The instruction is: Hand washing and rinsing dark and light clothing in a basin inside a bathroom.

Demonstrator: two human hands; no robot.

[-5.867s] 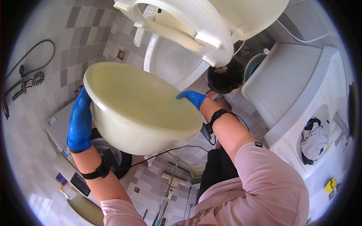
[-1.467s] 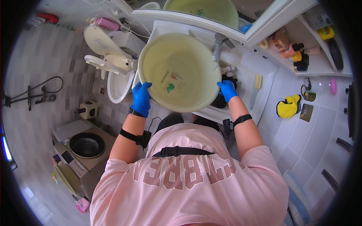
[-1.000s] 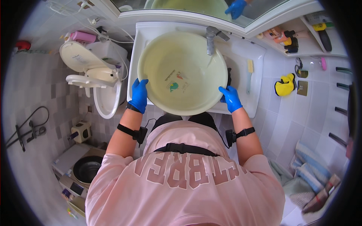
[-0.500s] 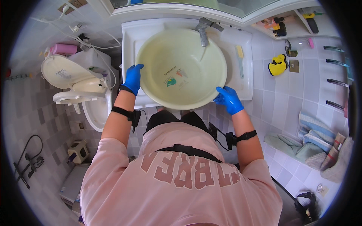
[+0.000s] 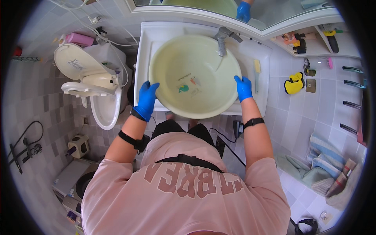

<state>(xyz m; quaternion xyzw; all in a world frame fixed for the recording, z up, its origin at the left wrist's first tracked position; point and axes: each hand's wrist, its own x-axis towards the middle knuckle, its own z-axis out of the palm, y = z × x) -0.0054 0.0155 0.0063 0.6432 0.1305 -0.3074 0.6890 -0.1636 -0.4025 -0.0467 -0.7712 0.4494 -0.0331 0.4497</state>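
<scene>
A large pale green plastic basin point(image 5: 166, 70) rests over the white sink point(image 5: 141, 84), under a grey faucet point(image 5: 222, 43). A thin stream of water seems to run from the faucet into it. Small printed pictures show on the basin's bottom. My left hand point(image 5: 146, 98), in a blue rubber glove, grips the rim at the left, its thumb on top. Opposite it, my right hand point(image 5: 243, 87), gloved the same way, holds the right side of the rim. The fingers of both hands are partly hidden beneath the rim.
Right of the basin lies a brush with a pale yellow head point(image 5: 257, 66) on the sink ledge. A yellow glove-like cloth point(image 5: 293, 83) hangs on the right wall. The toilet point(image 5: 105, 107) stands at the left with its lid raised. A mirror cabinet point(image 5: 250, 26) borders the far side.
My right hand has moved farther up along the basin's right rim. My left hand has slid slightly nearer along the left side. The whole view has shifted a little.
</scene>
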